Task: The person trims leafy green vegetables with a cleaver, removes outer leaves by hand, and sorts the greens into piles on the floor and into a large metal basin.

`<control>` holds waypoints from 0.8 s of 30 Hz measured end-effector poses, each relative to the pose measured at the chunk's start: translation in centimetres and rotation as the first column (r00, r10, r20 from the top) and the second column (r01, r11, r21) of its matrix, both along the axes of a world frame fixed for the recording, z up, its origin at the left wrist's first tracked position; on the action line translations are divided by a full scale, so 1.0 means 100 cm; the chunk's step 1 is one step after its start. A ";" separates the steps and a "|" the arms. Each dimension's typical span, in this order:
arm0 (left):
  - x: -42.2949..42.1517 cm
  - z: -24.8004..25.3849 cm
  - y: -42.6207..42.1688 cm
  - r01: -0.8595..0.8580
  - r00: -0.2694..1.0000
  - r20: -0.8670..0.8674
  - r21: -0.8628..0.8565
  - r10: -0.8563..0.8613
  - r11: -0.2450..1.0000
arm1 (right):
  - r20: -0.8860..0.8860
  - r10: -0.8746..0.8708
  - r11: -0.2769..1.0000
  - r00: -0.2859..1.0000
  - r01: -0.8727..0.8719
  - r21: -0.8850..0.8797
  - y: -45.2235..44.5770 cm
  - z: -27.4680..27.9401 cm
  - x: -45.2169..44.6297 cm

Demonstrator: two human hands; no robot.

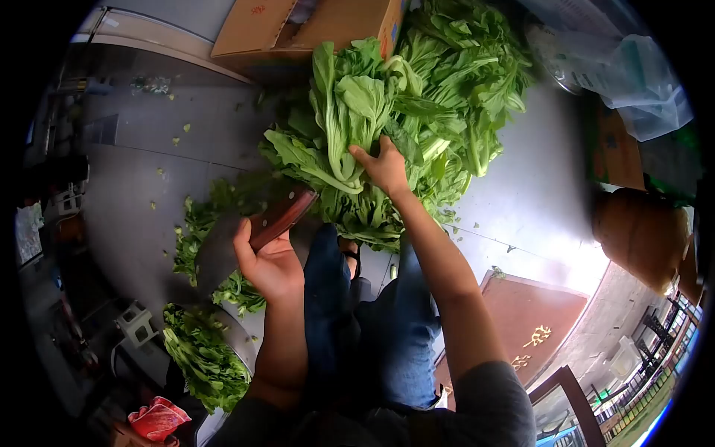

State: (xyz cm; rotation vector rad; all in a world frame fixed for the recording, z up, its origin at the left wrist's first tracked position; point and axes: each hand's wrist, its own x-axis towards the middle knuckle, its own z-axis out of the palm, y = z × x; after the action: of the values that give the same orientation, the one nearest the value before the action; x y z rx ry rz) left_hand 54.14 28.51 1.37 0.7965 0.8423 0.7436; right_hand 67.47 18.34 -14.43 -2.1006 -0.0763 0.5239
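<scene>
My left hand [272,264] is palm up, its fingers around the brown riveted handle of a knife [284,219]. The dark, blurred blade is hard to make out against the floor. Farther forward, my right hand [383,167] grips a bunch of leafy greens [359,104] near its pale stems, with the thumb on the near side and most fingers hidden by leaves. This bunch lies against a large heap of similar greens [477,67]. Loose leaves lie just below it, by my feet.
An open cardboard box [339,30] stands at the top. More greens [205,357] fill a container at lower left, near a small pale stool [137,323]. Leaf scraps dot the grey floor [216,138]. A brown mat [532,316], a clay-coloured jar [642,235] and plastic bags [640,82] are right.
</scene>
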 end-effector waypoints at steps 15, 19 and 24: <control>0.002 0.002 -0.005 0.163 0.986 -0.029 -0.109 -0.167 0.981 | -0.355 0.017 0.887 0.935 -0.178 -0.426 -0.188 -0.183 -0.150; 0.009 0.011 -0.015 0.201 0.978 -0.031 -0.122 -0.206 0.972 | -0.508 -0.025 0.742 0.861 -0.325 -0.587 -0.172 -0.161 -0.108; 0.005 0.004 -0.014 0.260 0.965 -0.016 -0.109 -0.263 0.959 | -0.635 0.268 0.814 0.725 -0.523 -0.252 -0.206 -0.179 -0.089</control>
State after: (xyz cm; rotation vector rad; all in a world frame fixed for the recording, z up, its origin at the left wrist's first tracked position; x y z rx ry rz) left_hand 54.60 27.10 1.81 0.8068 0.7788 0.4494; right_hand 58.60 -2.22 -32.30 -2.2391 -0.0828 1.5589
